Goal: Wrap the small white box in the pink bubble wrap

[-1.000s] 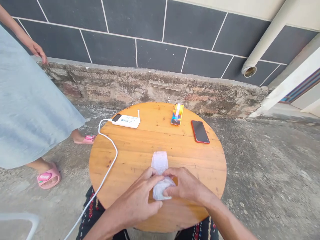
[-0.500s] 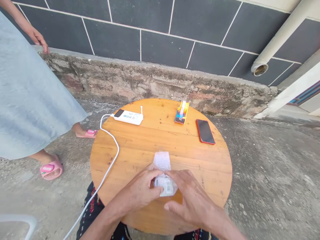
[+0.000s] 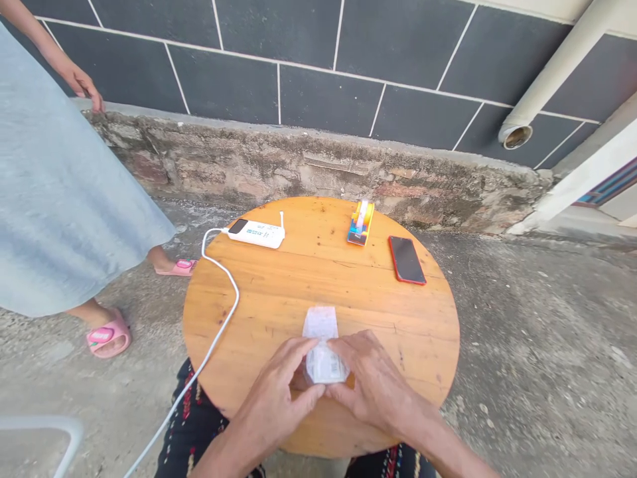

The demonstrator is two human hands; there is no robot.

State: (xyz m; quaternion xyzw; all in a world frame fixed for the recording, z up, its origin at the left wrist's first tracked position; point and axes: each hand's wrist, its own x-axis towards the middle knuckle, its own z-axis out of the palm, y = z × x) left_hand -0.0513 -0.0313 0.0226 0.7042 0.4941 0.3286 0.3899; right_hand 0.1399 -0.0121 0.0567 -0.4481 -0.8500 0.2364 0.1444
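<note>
A small whitish packet (image 3: pixel 326 365) in clear, crinkled wrapping lies on the wooden table, with a printed label blurred through the plastic. A flat flap (image 3: pixel 320 322) of the wrapping stretches from its far end, away from me. My left hand (image 3: pixel 281 382) closes on the packet's left side, fingers at the far edge and thumb at the near edge. Opposite it, my right hand (image 3: pixel 375 378) grips the right side in the same way. The two thumb tips come close together at the near edge. My fingers hide the packet's sides.
On the round table (image 3: pixel 263 292) stand a yellow-and-blue tape dispenser (image 3: pixel 360 224), a red-edged phone (image 3: pixel 407 259) and a white power strip (image 3: pixel 256 234). Its white cable (image 3: pixel 219 335) runs over the left edge. A person in a light blue skirt (image 3: pixel 64 199) stands at the left.
My right thumb has come in from the right to the packet's near edge, beside the left thumb. Both hands now frame the packet. The view has shifted slightly.
</note>
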